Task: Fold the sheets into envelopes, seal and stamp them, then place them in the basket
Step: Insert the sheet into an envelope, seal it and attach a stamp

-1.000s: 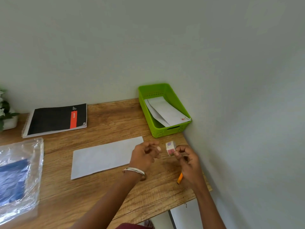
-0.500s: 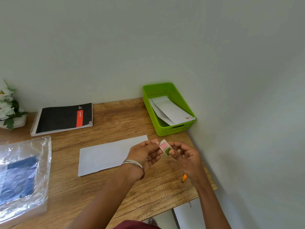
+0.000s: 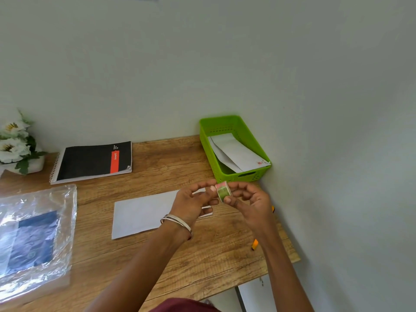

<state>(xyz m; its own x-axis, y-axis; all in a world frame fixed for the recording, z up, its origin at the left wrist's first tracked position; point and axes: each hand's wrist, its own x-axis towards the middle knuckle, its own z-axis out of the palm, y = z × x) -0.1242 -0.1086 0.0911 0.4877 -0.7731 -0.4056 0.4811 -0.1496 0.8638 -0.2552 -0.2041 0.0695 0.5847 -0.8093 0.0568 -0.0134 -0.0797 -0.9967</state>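
**Both hands on a small sticker roll above the folded sheet**

Right hand (image 3: 249, 201): fingers curled, thumb and fingertips pinching a small roll of stamp stickers (image 3: 223, 192). Roll is short and drum-shaped, glossy, banded pink and green. Held above the desk, just in front of the basket's near wall.

Left hand (image 3: 193, 202): fingers loosely bent, fingertips meeting the roll from its left side; thumb tip against its edge. Whether it grips the roll or only picks at it, cannot tell. Two thin metal bangles (image 3: 176, 221) on that wrist.

Beneath the hands: folded white sheet (image 3: 139, 212), flat, matte, long rectangle, lying on the wooden desk (image 3: 202, 262). Its right end is hidden by the left hand. Desk surface is brown with a pronounced printed grain.

An orange pencil-like object (image 3: 255, 244) lies on the desk under the right forearm; a second orange bit shows beside the right hand. Mostly hidden.

Containers:
- Green plastic basket (image 3: 227, 176), rectangular, perforated walls, slot handle on the near end, set in the desk's far right corner against the wall. Inside: white envelopes (image 3: 236, 152), at least two, overlapping and leaning; the top one carries a small red mark near its lower right corner.
- Clear crinkled plastic bag (image 3: 36, 239), left of the desk, shiny, holding something flat and dark blue.

Further out: black spiral notebook (image 3: 94, 161) with a red label, lying flat near the back wall. White artificial flowers (image 3: 15, 143) in a white pot at far left.
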